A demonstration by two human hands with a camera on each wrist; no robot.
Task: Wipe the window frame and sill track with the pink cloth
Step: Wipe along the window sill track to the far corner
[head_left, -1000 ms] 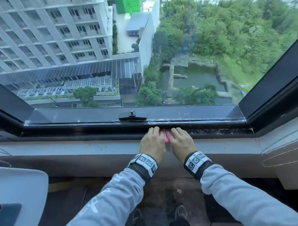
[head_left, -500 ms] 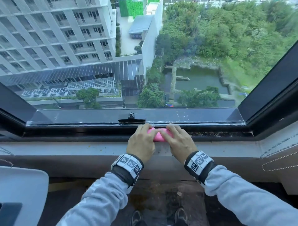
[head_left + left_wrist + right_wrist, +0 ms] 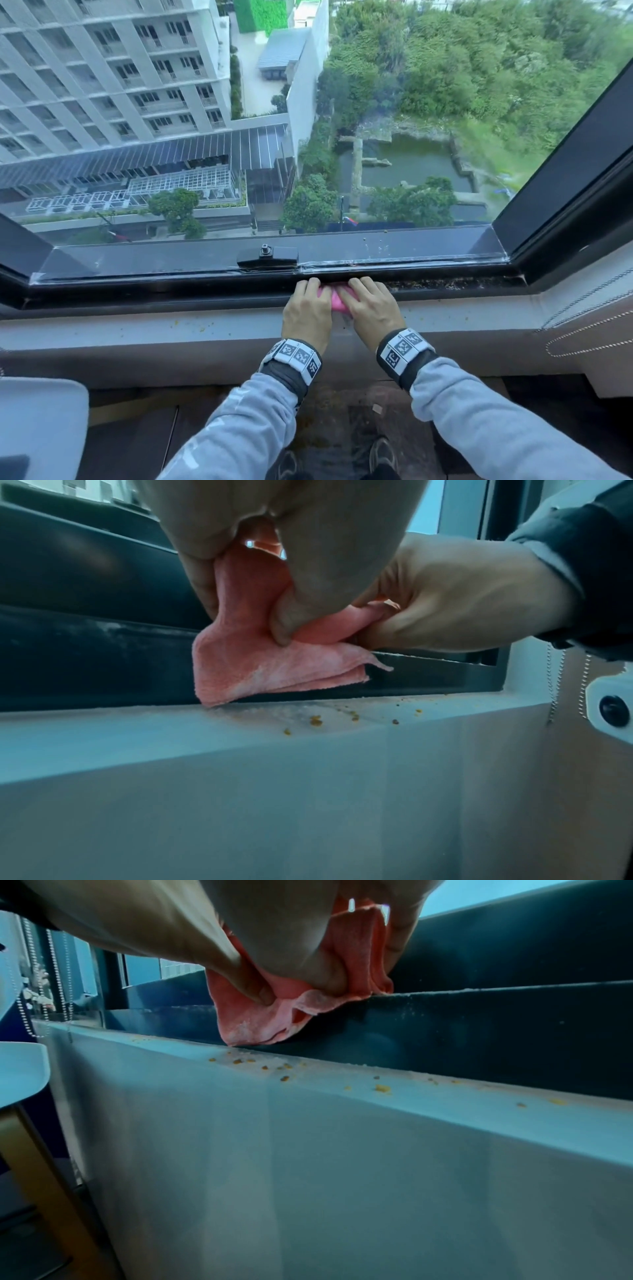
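The pink cloth (image 3: 337,298) is bunched in the black sill track (image 3: 171,286), just right of the window's middle. My left hand (image 3: 306,308) and right hand (image 3: 371,305) lie side by side on it, fingers reaching into the track. In the left wrist view my left hand (image 3: 308,561) pinches the cloth (image 3: 240,666) with its thumb, and my right hand (image 3: 462,593) grips the other end. In the right wrist view my right hand (image 3: 308,934) holds the cloth (image 3: 253,1023), whose lower fold hangs to the white ledge (image 3: 445,1102). Most of the cloth is hidden under the hands.
Dark grit lies in the track (image 3: 445,283) to the right of the hands. Yellow crumbs (image 3: 315,721) dot the white ledge. A black latch (image 3: 267,255) sits on the frame behind my left hand. A blind's bead chain (image 3: 582,329) hangs at right; a white seat (image 3: 37,425) stands lower left.
Half a second ago my hands were spread, with more cloth showing between them. They have closed together again, and the cloth is bunched between them.
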